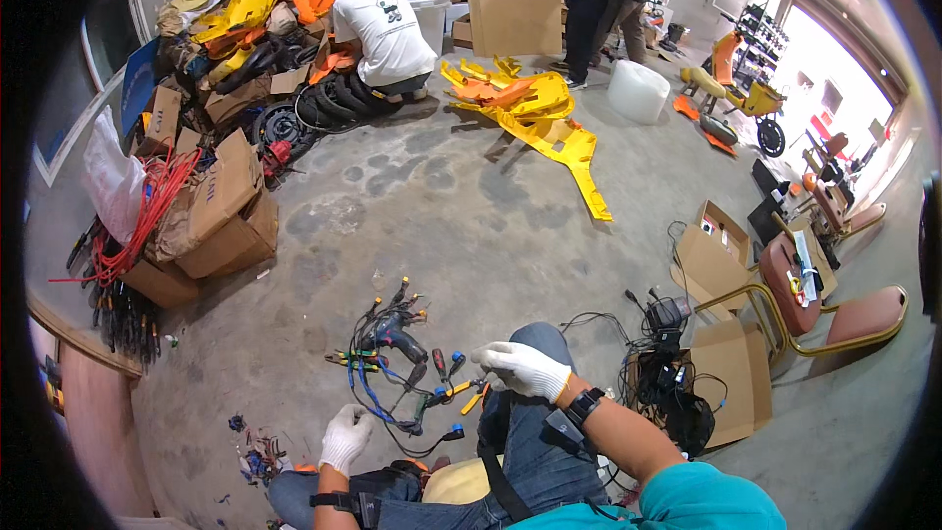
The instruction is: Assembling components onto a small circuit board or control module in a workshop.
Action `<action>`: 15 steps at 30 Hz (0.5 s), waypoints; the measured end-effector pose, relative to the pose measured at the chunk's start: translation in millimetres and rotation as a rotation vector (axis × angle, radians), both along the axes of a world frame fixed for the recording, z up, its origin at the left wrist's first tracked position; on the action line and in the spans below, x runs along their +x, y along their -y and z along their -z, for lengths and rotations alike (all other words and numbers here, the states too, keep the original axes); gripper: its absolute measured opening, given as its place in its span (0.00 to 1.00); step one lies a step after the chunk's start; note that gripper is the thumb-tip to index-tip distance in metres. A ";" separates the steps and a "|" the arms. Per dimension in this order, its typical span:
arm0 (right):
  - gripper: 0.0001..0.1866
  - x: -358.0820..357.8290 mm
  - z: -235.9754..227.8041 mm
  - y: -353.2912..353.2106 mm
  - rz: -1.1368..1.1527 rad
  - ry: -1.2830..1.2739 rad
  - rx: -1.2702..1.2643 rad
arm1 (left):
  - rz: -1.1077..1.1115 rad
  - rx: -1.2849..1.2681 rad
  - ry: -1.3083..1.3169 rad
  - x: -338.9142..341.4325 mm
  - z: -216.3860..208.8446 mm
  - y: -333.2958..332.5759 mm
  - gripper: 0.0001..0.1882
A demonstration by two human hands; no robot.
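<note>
My left hand (345,438), in a white knit glove, is closed, fingers curled together, low beside the cables on the floor. If it holds anything, that is too small to make out. My right hand (526,371), gloved alike, is closed above my bent knee, its fingertips pinched toward the left; what lies between them I cannot make out. Below those fingertips are orange-handled pliers (475,398). Between and ahead of my hands lie a blue cable harness (365,391) with yellow-tipped connectors, a dark power drill (396,337) and a red-and-black screwdriver (440,364).
Black cables and adapters (667,383) heap over open cardboard (731,378) at right, near a chair (868,319). Wire scraps (261,453) lie at lower left. Boxes (226,211) with red cables stand left. Yellow panels (535,108), a crouching person (388,34) and standing people are farther off.
</note>
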State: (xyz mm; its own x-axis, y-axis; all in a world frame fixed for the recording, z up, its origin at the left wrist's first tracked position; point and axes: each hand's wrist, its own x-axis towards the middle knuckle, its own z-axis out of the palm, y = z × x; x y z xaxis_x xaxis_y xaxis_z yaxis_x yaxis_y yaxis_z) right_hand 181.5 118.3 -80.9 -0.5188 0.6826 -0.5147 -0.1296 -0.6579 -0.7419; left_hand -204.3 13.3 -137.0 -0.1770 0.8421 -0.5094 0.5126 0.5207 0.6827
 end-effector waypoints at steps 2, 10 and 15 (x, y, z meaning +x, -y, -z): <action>0.24 -0.1 2.3 0.1 0.017 -0.039 -0.009 | 0.008 -0.007 0.003 1.0 -0.8 -0.8 0.18; 0.24 -1.9 -3.8 0.1 0.019 -0.015 -0.013 | 0.000 -0.026 0.011 -1.3 -0.6 -0.8 0.21; 0.24 -0.1 2.1 -2.7 -0.001 -0.004 0.033 | 0.006 -0.004 -0.024 6.1 -16.0 -1.8 0.20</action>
